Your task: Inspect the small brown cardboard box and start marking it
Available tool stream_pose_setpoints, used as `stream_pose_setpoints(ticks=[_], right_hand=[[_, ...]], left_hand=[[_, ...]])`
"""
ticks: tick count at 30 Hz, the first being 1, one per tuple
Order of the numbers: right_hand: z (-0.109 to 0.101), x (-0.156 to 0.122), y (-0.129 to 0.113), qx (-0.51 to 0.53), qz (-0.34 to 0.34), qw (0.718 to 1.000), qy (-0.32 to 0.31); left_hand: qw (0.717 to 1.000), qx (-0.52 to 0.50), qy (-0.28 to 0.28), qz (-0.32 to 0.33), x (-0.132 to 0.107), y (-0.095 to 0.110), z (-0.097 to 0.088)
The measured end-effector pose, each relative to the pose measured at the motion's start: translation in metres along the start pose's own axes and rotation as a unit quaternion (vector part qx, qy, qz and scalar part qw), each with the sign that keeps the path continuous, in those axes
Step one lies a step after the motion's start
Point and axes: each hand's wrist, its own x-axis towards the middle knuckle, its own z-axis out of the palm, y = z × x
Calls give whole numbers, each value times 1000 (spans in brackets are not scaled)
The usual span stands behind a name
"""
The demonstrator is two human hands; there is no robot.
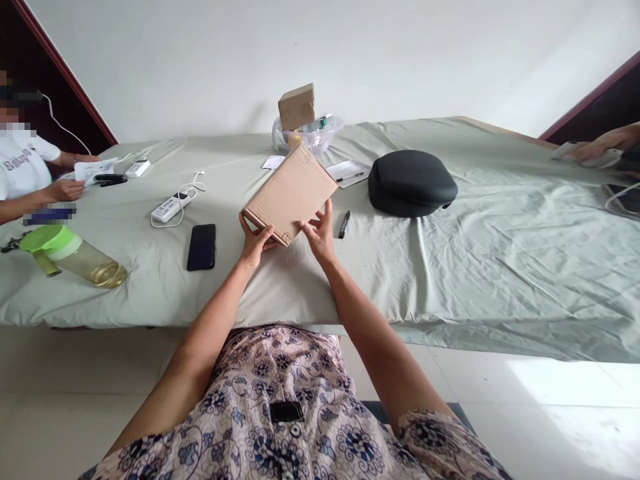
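Observation:
A flat brown cardboard box (295, 190) is held up at a tilt over the cloth-covered table (280, 287). My left hand (255, 245) grips its near left corner, thumb on top and fingers underneath. At the right edge, my right hand (321, 232) has its thumb near the front face and its fingers along the side; part of them is hidden by the box. Just right of that hand lies a black marker (344, 225). A black smartphone (201, 247) rests left of my left hand.
Behind the box stands a clear plastic basin (320, 141) with a smaller carton (297, 107) on it. A black hard case (413, 183) sits to the right. Leftward are a white power strip (170, 208), a green-lidded bottle (83, 257) and a person holding papers (93, 171). Another person's hand (607, 143) shows far right.

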Motion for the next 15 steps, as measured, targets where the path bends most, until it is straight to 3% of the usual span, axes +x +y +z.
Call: stream_pose_setpoints(ticks=[6, 15], right_hand=[[31, -27, -5, -37, 7, 992, -118], [18, -16, -10, -67, 36, 991, -113]], left_hand=[[998, -13, 59, 24, 0, 6, 1], [997, 22, 64, 35, 1, 15, -1]])
